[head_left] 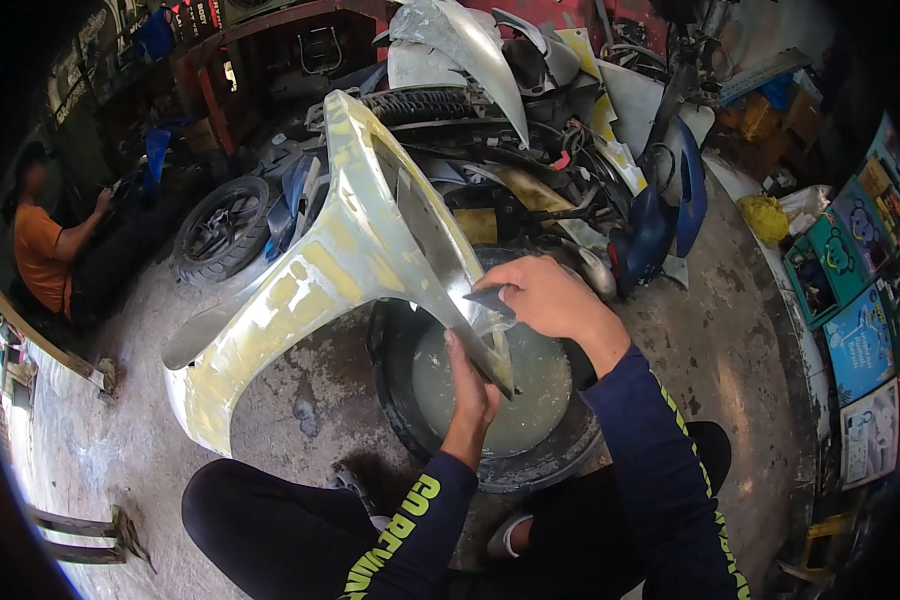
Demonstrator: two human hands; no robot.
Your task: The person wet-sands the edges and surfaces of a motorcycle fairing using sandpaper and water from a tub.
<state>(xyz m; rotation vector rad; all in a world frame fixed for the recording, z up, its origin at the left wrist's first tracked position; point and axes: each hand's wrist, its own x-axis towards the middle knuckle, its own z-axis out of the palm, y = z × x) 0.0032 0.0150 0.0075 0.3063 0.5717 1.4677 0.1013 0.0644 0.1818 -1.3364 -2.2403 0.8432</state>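
A large motorcycle fairing panel (345,235), patched in yellowish filler and pale grey primer, is held up in front of me. My left hand (474,393) grips its lower narrow end, thumb on the near face. In my right hand (560,305) a dark folded piece of sandpaper (490,298) is pinched against that same end, a little above my left hand. Beneath both hands stands a black basin (395,415) of cloudy, greyish water. My right fingertips are partly hidden behind the sandpaper.
Motorcycle parts are heaped at the back, with a wheel (222,228) to their left. A blue fairing piece (690,185) leans at the right of the heap. Colourful boxes (860,340) line the right side. Another person in an orange shirt (40,250) sits at far left.
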